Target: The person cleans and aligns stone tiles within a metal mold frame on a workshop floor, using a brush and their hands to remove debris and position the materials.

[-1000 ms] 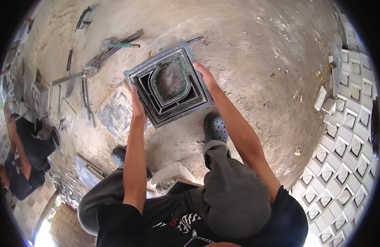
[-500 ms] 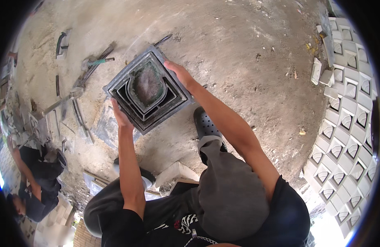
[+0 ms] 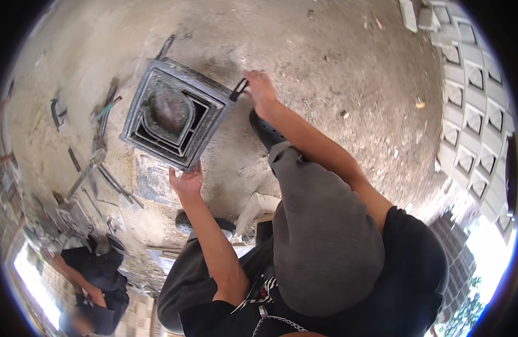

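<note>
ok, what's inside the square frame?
A rounded insert with a rough brownish middle, dark gaps beside it. Gap bottoms are lost in shadow; the frame hides whatever is beneath.

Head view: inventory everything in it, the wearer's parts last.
Square metal mould: one, dark grey, upper left
Hammer-like tool: one, green-handled, left
Flat tool: one, black-handled, far left
Long metal bars: several, dark, left
Square patterned blocks: many, pale grey, right
Co-worker: one, dark clothes, lower left
Earth floor: one, brownish, throughout
Clogs: two, dark grey, on feet
Left hand: one, bare, mould's lower corner
Right hand: one, bare, near mould's black handle
</note>
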The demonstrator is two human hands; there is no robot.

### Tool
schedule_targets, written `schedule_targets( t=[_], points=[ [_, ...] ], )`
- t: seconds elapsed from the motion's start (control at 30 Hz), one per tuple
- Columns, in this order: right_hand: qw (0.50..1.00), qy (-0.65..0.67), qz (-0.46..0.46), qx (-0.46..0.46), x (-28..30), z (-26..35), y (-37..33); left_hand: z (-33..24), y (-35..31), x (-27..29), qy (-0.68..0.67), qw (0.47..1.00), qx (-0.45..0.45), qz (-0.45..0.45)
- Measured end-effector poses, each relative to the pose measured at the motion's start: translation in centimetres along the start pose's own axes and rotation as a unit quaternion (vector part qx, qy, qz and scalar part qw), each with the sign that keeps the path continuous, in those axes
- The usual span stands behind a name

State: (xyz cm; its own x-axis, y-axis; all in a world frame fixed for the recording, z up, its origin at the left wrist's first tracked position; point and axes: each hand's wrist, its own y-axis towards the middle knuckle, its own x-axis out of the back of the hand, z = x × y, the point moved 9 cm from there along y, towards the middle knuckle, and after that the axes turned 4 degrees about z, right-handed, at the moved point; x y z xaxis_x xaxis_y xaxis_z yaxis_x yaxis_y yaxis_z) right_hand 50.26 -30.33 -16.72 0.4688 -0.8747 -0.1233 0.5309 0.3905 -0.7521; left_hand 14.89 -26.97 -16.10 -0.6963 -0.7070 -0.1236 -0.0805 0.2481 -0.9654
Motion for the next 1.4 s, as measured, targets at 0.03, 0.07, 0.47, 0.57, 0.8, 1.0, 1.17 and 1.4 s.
schedule_targets(
  t=[0.03,0.07,0.47,0.57,0.8,1.0,1.17,1.4],
  points=[
    [0.995,0.056,0.035,-0.073,-0.3,-1.7,-0.8,0.2,0.1,-0.2,-0.025,1.000,0.008,0.008],
    [0.989,0.085,0.061,-0.102,-0.6,-2.1,-1.4,0.4,-0.3,-0.8,-0.052,0.998,0.014,0.017],
    [0.986,-0.131,0.051,-0.084,-1.8,-4.1,-0.2,-0.5,0.6,-5.9,0.141,0.941,-0.070,0.298],
    [0.980,-0.137,0.119,-0.085,-2.1,-4.4,0.2,-0.6,0.8,-5.9,0.111,0.955,-0.056,0.269],
    [0.969,-0.201,0.147,-0.001,-2.0,-2.8,0.6,-0.2,0.4,-6.5,0.059,0.971,-0.060,0.225],
    [0.950,-0.271,0.156,0.022,-1.2,-2.8,1.4,0.0,0.7,-6.3,0.058,0.974,-0.053,0.214],
    [0.957,-0.258,0.124,0.039,-1.6,-2.5,0.9,-0.3,0.7,-6.3,0.068,0.972,-0.060,0.218],
    [0.947,-0.297,0.123,0.028,-1.4,-2.4,0.6,-0.3,1.1,-5.0,0.088,0.985,-0.059,0.139]
  ],
)
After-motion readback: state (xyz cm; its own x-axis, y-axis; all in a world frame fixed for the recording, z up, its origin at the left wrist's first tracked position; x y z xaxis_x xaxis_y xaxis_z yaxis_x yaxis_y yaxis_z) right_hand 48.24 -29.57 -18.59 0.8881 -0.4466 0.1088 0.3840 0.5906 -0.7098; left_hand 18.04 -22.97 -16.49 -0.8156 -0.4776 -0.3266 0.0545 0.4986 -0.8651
